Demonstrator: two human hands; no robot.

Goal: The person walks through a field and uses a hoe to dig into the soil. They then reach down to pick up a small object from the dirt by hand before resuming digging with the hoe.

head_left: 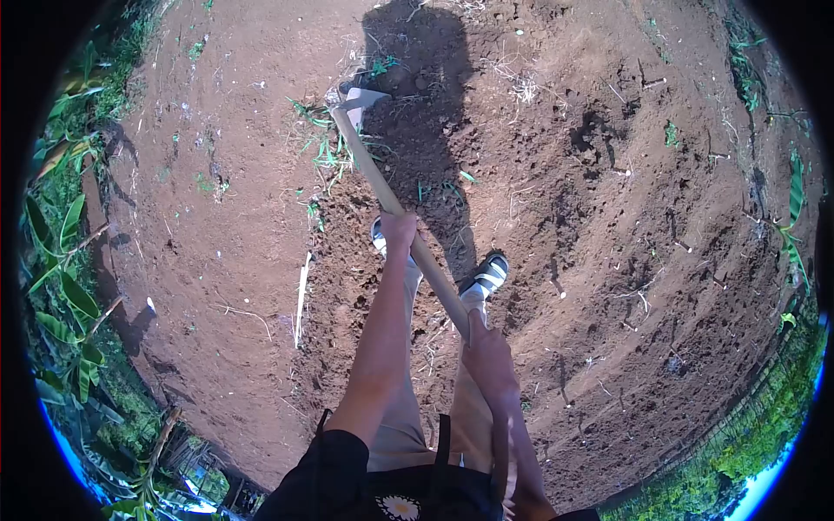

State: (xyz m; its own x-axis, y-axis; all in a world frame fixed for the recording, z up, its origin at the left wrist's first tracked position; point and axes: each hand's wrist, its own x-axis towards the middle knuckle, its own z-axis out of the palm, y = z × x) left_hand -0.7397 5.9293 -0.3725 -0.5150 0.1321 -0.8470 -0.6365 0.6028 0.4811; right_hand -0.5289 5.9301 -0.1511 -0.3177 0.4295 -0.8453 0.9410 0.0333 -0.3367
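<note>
A hoe (373, 176) with a long wooden handle slants up and to the left, away from my body. My left hand (400, 233) is wrapped around the middle of the handle. Lower down, my right hand (491, 358) grips it close to its near end. At the far end, the hoe's metal blade (365, 99) is close over the soil beside a tuft of green grass (328, 154). Part of my shadow (426, 52) falls next to the blade. Below the handle, my feet in striped sandals (492, 273) stand on the loosened earth.
Rough, turned soil (599, 234) spreads to the right, with short sticks (682, 247) poking out. Smoother brown ground (234, 217) lies left. A pale dry stalk (301, 300) rests near my left foot. Leafy plants (78, 295) line the left edge; greenery (747, 434) borders the lower right.
</note>
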